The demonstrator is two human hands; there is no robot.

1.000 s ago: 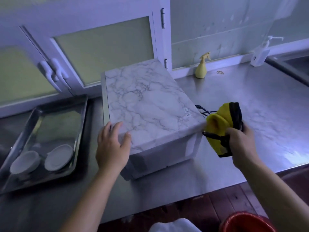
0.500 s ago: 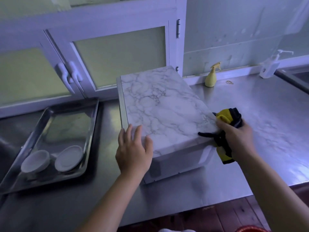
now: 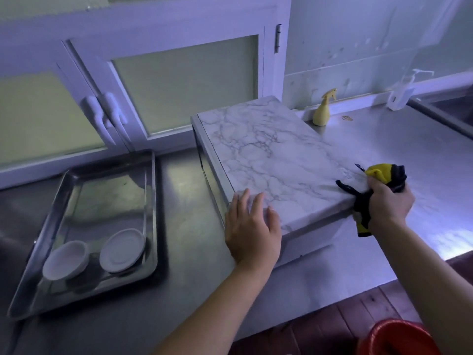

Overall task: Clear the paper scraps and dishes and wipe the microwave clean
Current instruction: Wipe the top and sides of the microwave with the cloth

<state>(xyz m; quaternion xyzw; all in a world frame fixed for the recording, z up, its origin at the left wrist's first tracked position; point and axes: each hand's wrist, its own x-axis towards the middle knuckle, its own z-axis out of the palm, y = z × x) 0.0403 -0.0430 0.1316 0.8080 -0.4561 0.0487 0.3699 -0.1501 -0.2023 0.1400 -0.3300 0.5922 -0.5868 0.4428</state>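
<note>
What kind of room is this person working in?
Most likely a kitchen, perhaps a canteen or workplace one. There is a long steel counter with a microwave on it, a metal tray holding white dishes, and what looks like a sink at far right.

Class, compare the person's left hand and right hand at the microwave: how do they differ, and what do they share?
The left hand lies flat with straight fingers; the right hand is curled. The left hand holds nothing; the right hand grips a yellow and black cloth. Both rest at the near edge of the microwave top.
</note>
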